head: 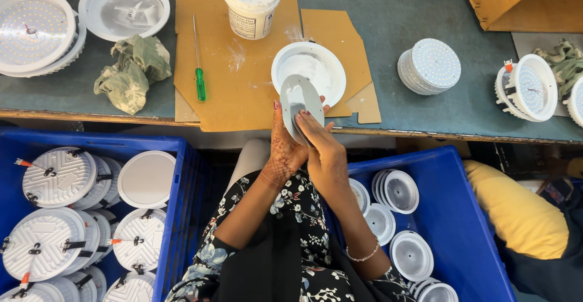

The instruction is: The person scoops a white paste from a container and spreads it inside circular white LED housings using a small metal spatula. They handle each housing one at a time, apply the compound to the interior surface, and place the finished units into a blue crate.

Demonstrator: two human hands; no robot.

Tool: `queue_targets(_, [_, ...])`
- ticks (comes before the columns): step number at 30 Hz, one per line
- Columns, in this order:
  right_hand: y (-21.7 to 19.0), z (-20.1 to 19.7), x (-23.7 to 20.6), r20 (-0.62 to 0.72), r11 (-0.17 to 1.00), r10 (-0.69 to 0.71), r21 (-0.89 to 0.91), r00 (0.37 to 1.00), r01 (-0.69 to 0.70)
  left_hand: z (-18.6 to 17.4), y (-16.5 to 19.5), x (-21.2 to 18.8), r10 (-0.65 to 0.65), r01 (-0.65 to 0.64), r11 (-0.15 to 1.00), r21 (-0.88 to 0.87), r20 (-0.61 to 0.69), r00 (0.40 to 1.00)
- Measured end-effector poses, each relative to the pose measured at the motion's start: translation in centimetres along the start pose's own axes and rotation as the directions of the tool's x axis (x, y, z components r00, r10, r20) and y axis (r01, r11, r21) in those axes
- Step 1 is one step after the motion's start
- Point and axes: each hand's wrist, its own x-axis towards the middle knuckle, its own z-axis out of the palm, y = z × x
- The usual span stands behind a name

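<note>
Head view: left hand (285, 150) cups a grey disc (299, 104) at frame centre, tilted so its face is reachable; right hand (322, 147) fingers press flat on it. White housing (308, 71) sits just above on cardboard (243, 65), paste tub (250, 1) near, upper centre

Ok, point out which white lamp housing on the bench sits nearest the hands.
The open white housing on the cardboard, just above both hands; the other housings sit at the bench's far ends.

At the top centre of the frame a round white plastic tub (250, 2) stands on brown cardboard, filled with white paste. A pale rectangular label (245, 26) with dark print wraps its lower side.
</note>
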Motion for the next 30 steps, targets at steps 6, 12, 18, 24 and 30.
queue_targets(6, [1.6,-2.3,0.6,-0.048,0.958,0.203,0.215,0.978,-0.189,-0.6,1.3,0.0,-0.029,0.029,0.999,0.022,-0.004,1.0])
queue_targets(12, [3.6,-2.5,2.7,-0.146,0.89,0.332,0.376,0.932,-0.258,1.0,1.3,-0.8,-0.064,0.053,0.917,0.395,0.016,0.998])
queue_targets(18, [2.1,-2.7,2.6,-0.155,0.865,0.427,0.357,0.891,-0.353,2.3,1.2,-1.3,-0.108,0.135,0.806,0.576,-0.08,0.991])
queue_targets(24, [0.8,-2.8,1.6,-0.087,0.806,0.449,0.468,0.889,-0.362,1.9,0.6,-1.3,-0.112,0.157,0.877,0.454,-0.125,0.986])
queue_targets(30, [4.7,-3.6,1.7,-0.211,0.801,0.524,0.451,0.825,-0.394,1.3,0.2,-1.4,-0.134,0.17,0.924,0.344,-0.124,0.983])
